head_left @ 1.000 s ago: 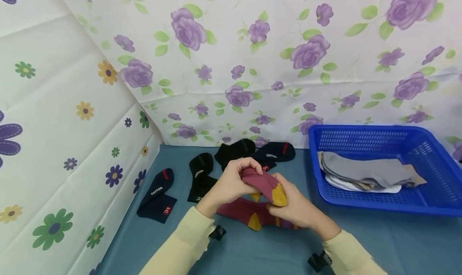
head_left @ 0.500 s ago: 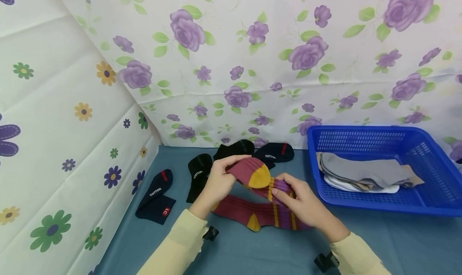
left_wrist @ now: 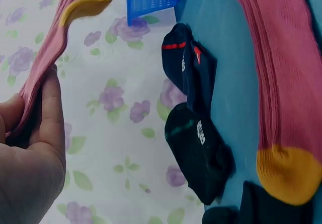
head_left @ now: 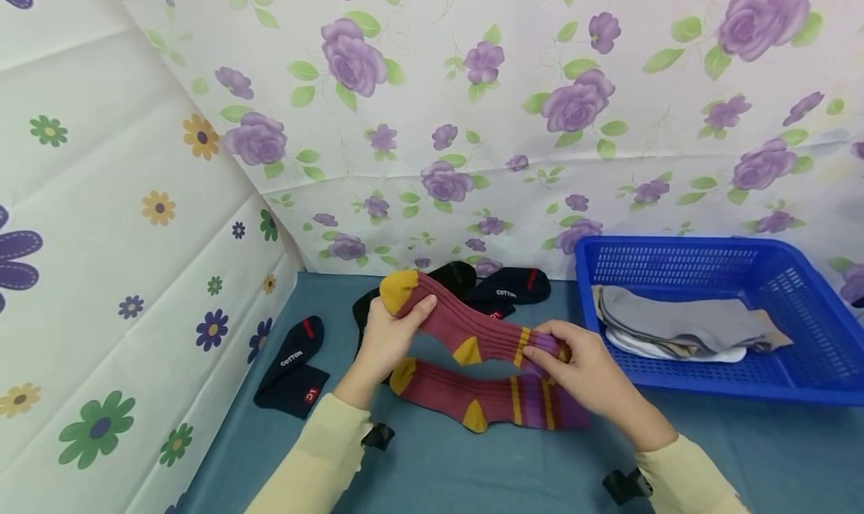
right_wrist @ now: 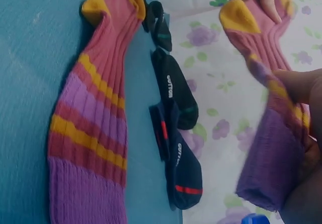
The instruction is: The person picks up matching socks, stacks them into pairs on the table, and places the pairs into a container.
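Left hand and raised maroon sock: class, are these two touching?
Touching: the head view shows the left hand pinching the raised maroon sock near its yellow toe.

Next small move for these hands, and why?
Probably lower the held maroon, yellow-toed knit sock onto the matching maroon knit sock lying on the blue table surface: the left hand and right hand hold it extended lengthwise, both toes pointing left.
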`<state>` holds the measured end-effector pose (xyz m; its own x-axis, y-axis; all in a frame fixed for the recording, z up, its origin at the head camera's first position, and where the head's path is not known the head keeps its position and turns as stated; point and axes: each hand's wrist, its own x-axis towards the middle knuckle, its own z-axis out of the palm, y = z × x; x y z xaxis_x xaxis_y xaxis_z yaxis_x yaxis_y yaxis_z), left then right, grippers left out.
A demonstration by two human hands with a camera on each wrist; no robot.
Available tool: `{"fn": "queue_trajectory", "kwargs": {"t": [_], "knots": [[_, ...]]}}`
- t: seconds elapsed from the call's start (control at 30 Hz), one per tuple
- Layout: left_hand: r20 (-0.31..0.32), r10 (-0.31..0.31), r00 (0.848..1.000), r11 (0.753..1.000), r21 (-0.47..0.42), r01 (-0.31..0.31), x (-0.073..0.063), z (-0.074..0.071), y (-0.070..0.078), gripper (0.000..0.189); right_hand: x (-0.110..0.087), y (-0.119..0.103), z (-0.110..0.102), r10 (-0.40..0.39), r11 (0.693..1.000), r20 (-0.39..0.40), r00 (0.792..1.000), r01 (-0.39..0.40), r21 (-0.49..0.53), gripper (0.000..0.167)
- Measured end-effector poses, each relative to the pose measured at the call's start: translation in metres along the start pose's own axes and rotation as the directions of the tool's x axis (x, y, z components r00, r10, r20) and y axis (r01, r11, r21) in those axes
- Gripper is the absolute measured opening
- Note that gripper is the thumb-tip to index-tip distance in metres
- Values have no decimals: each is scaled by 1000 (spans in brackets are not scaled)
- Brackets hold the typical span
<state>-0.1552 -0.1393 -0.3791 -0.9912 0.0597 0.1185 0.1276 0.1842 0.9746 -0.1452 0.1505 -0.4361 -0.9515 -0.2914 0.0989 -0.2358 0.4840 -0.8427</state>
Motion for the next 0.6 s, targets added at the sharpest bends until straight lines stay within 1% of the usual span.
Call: {"fn": "queue_trajectory", "kwargs": {"t": [0.07,0.13,0.23,0.33,0.47,0.53,0.6], "knots": [[-10,15,1000,1000,-7,-15,0,-4,-2,20,-1,1,-3,4,1000,6,1000,-4,-15,15],[-3,37,999,999,-27,-37,0,-9,-4,20,-2,2,-5,7,1000,11,1000,-7,-31,15],[22,41,999,996,-84,-39,-2,-17,-9,22,-4,2,-8,11,998,20,1000,-10,-55,15],[41,36,999,993,-110,-31,-5,-25,-14,25,-4,1,-10,9,996,31,999,-6,-85,15],[59,39,998,992,-124,-31,-10,-35,-20,26,-5,1,-14,-11,985,36,999,17,-172,11],[64,46,997,991,-127,-37,-12,-40,-23,26,-5,2,-16,-34,972,35,999,41,-231,12],[69,49,996,991,-124,-41,-15,-45,-26,26,-6,3,-19,-57,961,34,998,64,-269,13]]}}
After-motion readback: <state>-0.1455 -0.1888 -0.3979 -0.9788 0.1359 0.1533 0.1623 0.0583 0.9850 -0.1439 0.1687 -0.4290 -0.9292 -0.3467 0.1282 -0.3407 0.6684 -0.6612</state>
